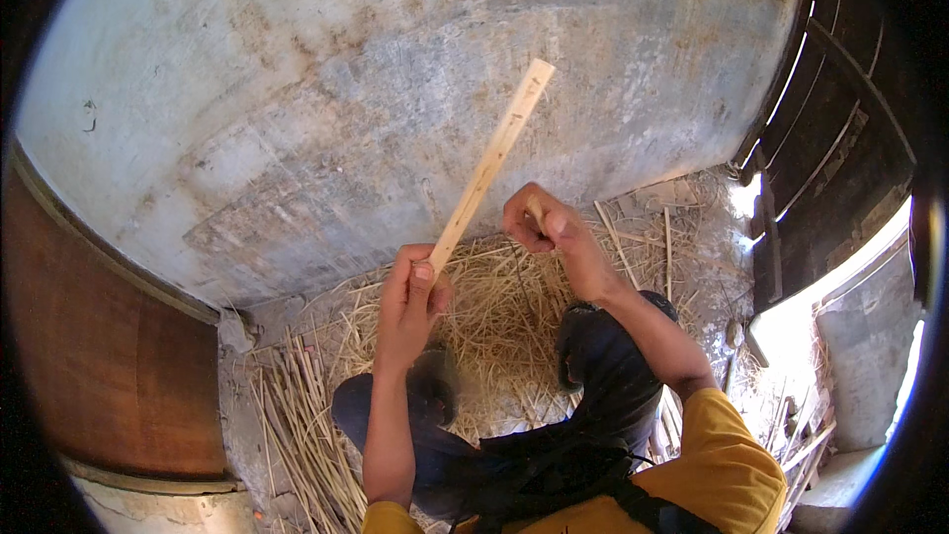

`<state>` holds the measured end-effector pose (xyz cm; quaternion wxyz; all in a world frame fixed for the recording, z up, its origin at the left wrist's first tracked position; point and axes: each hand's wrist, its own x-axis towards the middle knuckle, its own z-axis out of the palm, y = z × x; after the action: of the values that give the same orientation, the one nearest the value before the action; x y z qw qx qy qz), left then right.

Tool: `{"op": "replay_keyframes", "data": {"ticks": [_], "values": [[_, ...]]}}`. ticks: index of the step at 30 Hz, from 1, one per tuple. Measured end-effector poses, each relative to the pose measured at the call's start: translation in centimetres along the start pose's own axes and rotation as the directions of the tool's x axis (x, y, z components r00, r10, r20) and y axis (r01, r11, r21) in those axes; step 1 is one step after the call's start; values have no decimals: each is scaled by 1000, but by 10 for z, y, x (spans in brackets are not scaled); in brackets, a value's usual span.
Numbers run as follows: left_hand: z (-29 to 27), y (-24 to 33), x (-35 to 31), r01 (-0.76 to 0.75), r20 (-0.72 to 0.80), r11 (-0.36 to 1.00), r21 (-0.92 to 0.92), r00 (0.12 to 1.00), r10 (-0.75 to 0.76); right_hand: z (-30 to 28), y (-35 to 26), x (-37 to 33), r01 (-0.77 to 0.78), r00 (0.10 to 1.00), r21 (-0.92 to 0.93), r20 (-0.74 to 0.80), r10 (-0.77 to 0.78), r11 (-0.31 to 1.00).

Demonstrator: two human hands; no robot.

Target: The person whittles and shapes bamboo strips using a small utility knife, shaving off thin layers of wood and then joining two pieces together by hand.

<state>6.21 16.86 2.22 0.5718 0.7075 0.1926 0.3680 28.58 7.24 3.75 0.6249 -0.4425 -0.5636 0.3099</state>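
A flat, pale strip of split bamboo (pixel 491 160) slants up and to the right in front of the wall. Its lower end is gripped by my left hand (pixel 408 295), thumb pressed on top. To the right of the strip, apart from it, my right hand (pixel 550 222) is closed round a tan wooden handle (pixel 536 209), of which only a short end shows. A thin dark line runs below that fist, perhaps a blade; I cannot make it out surely. Beneath both hands the floor is covered with curly bamboo shavings (pixel 494 311).
My bent knees (pixel 618 351) frame the shavings. Long thin sticks (pixel 311 425) lie in a bundle at lower left, beside a brown panel (pixel 119 336). A stained plaster wall (pixel 346 119) rises ahead. Dark boards (pixel 830 109) stand at right, with bright gaps.
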Motion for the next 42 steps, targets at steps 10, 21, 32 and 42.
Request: {"op": "replay_keyframes", "data": {"ticks": [10, 21, 32, 42], "values": [[-1, -5, -1, -95, -98, 995, -20, 991, 93, 25, 5, 0, 221, 975, -560, 128, -180, 799], [-3, -8, 2, -105, -209, 994, -36, 973, 95, 36, 9, -7, 265, 959, -646, 101, -264, 716], [-3, -13, 4, -158, -227, 986, -55, 964, 142, 41, 6, -11, 292, 948, -705, 125, -292, 646], [-5, -15, 0, -175, -248, 984, -10, 954, 167, 47, 2, -16, 286, 937, -763, 96, -336, 580]]}}
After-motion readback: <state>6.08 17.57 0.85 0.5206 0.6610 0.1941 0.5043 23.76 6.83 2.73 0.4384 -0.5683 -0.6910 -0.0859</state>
